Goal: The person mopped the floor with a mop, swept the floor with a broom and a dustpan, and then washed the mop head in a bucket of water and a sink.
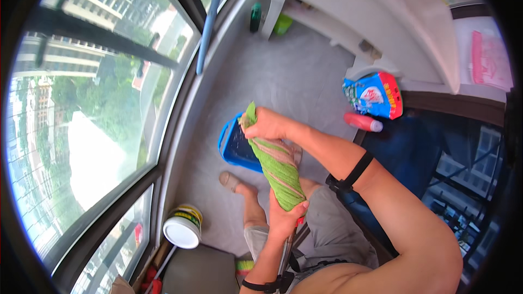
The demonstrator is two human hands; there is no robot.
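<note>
A green and pink mop cloth (278,171), twisted into a tight roll, runs slantwise between my two hands. My right hand (267,124) grips its far end, and a loose green tip sticks out beyond the fist. Around the near end closes my left hand (284,214). A metal pole (287,249) with a red fitting (300,221) shows just below that hand; its joint with the cloth is hidden. Under the far part of the roll, a blue plastic basin (241,153) with dark contents stands on the floor, partly covered by the cloth.
A blue-and-red bag (376,94) and a pink bottle (363,122) lie to the right. A white-lidded bucket (182,232) stands by the windows (135,102). A blue pole (208,36) leans there. At the wall are a green bottle (255,18) and a white cabinet (367,16).
</note>
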